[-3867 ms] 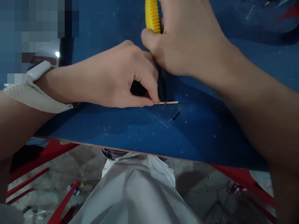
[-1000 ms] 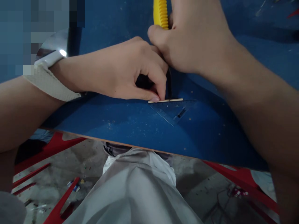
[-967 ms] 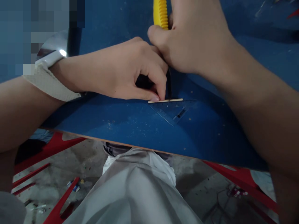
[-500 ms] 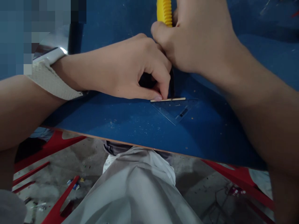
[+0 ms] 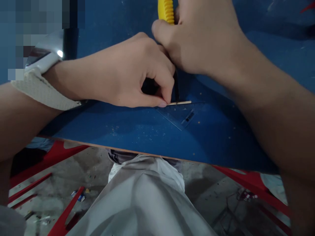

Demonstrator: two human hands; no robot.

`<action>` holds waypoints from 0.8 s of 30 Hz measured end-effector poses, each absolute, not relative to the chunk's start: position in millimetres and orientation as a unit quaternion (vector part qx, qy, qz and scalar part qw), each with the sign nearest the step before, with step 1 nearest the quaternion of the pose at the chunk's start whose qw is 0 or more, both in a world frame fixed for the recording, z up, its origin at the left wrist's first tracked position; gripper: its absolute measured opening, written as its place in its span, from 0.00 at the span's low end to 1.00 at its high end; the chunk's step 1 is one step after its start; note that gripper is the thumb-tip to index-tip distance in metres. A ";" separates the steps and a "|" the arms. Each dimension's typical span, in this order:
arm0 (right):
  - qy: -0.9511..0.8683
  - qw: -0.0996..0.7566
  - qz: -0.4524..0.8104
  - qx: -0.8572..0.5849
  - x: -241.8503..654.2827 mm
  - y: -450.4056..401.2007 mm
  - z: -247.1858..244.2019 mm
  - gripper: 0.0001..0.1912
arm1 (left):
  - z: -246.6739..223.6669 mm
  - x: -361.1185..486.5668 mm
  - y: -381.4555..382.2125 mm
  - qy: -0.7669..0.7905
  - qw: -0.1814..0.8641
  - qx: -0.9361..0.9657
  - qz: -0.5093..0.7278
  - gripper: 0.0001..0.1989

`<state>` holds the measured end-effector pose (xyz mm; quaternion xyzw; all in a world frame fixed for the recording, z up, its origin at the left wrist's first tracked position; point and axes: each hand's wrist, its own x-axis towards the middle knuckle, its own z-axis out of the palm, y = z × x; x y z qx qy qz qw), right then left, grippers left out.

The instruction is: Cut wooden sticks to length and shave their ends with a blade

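Note:
My left hand [image 5: 142, 75] is closed in a pinch on a thin, pale stick [image 5: 184, 102], apparently wooden, lying on the blue tabletop. Directly below it, along the stick's near edge, lies a clear triangular set square [image 5: 172, 117] with scale marks. My right hand [image 5: 194, 42] is wrapped round the ribbed yellow handle of a utility knife [image 5: 166, 12]. The knife's dark blade comes down beside my left fingertips and its tip meets the stick. The two hands touch, and the right fingers are mostly hidden.
The blue table [image 5: 137, 131] ends at a brown front edge just before my lap. Pale crumbs are scattered near that edge. A whitish watch strap [image 5: 44, 91] circles my left wrist. Red chair-like frames [image 5: 66, 213] and litter are on the floor below.
Both hands, the knife, stick and set square appear shifted slightly left in view. The stick's left end is now covered by my left thumb. The grips are unchanged.

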<state>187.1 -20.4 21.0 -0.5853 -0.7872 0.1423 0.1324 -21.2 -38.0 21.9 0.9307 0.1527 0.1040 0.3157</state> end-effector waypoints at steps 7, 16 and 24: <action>-0.786 0.102 0.140 -0.594 183.1 -25.6 29.5 0.21 | 19.6 -21.6 -38.6 0.136 0.322 0.929 0.120 0.20; -0.802 0.042 0.127 -0.582 185.2 -23.7 33.6 0.14 | 19.9 -23.1 -38.8 0.128 0.327 0.927 0.133 0.13; -0.795 0.084 0.138 -0.585 187.1 -26.4 30.5 0.29 | 20.5 -21.6 -40.1 0.132 0.316 0.931 0.127 0.15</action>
